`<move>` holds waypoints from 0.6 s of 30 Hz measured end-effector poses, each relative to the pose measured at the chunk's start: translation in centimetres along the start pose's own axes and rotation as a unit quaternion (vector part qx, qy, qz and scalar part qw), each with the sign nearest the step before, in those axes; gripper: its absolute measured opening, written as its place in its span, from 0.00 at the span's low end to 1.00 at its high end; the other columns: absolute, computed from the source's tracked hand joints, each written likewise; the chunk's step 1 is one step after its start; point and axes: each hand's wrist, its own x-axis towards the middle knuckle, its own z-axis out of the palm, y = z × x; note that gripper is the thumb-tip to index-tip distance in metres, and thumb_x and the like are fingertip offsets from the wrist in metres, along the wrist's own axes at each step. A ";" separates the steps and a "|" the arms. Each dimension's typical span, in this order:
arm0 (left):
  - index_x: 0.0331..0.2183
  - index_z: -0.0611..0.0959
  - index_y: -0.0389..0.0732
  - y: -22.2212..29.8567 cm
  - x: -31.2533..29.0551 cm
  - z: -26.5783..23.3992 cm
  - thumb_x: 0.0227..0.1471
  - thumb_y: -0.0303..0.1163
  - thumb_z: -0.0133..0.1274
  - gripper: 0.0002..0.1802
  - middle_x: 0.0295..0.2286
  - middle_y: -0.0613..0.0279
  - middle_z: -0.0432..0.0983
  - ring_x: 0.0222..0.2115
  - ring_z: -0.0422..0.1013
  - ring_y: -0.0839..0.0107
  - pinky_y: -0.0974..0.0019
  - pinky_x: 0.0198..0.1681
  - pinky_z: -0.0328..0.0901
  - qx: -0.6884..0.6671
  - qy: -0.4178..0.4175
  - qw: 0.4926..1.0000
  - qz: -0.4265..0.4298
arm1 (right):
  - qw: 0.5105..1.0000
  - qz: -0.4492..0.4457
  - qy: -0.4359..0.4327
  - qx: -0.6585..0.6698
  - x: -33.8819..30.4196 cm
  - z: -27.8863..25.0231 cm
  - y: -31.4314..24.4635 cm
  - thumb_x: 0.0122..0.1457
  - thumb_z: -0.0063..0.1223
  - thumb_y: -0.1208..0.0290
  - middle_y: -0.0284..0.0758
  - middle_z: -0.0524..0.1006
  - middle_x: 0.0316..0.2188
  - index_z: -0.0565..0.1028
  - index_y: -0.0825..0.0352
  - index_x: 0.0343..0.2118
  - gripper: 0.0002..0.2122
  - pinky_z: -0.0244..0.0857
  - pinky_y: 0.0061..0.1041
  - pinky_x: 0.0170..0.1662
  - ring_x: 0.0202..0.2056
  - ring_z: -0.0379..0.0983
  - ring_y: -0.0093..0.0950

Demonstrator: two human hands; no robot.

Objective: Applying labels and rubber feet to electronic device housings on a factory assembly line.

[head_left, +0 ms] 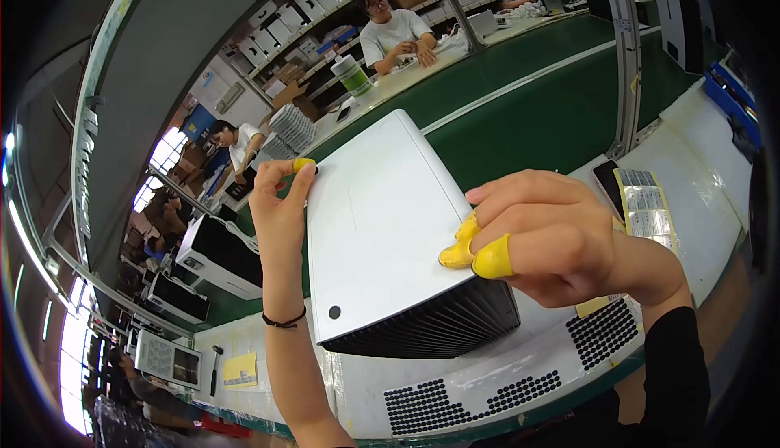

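A white box-shaped appliance casing (374,220) with a black ribbed side (422,322) rests tilted in view on the bench. One black round pad (335,312) lies on its white face near the near left corner. At the far left corner, my left hand (278,192) has thumb and forefinger pinched together, with a small dark spot at the tips. My right hand (544,237) is closed over the near right corner, its yellow-covered fingertips together against the white face. Whatever is between those fingertips is hidden.
Sheets of black round pads (422,406) lie along the bench's near edge. On the right are a dark phone-like slab (608,184) and silver label sheets (646,204). A green conveyor (520,99) runs behind, with a metal post (626,66). Co-workers (398,38) sit beyond.
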 end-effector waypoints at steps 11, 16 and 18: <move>0.28 0.83 0.34 1.7 0.8 -0.4 0.45 0.29 0.60 0.08 0.30 0.62 0.72 0.37 0.64 0.68 0.67 0.43 0.57 0.073 -0.048 0.994 0.066 | 1.000 -0.007 -0.005 0.019 -0.2 -0.2 0.6 0.46 0.58 0.77 0.34 0.78 0.28 0.72 0.66 0.22 0.04 0.74 0.32 0.38 0.33 0.76 0.33; 0.30 0.83 0.33 2.5 0.2 -2.0 0.48 0.27 0.57 0.07 0.33 0.60 0.71 0.38 0.65 0.67 0.65 0.44 0.59 0.128 -0.093 0.979 0.125 | 0.998 0.015 -0.038 0.054 0.2 -0.8 0.5 0.47 0.58 0.78 0.34 0.78 0.29 0.74 0.66 0.26 0.04 0.74 0.33 0.39 0.33 0.76 0.32; 0.32 0.83 0.33 2.5 -0.2 -1.9 0.49 0.26 0.56 0.07 0.35 0.59 0.71 0.38 0.65 0.67 0.66 0.44 0.60 0.169 -0.102 0.969 0.148 | 0.997 0.050 -0.021 0.056 0.8 -0.9 1.4 0.49 0.57 0.80 0.34 0.78 0.29 0.74 0.66 0.29 0.05 0.73 0.36 0.41 0.32 0.75 0.33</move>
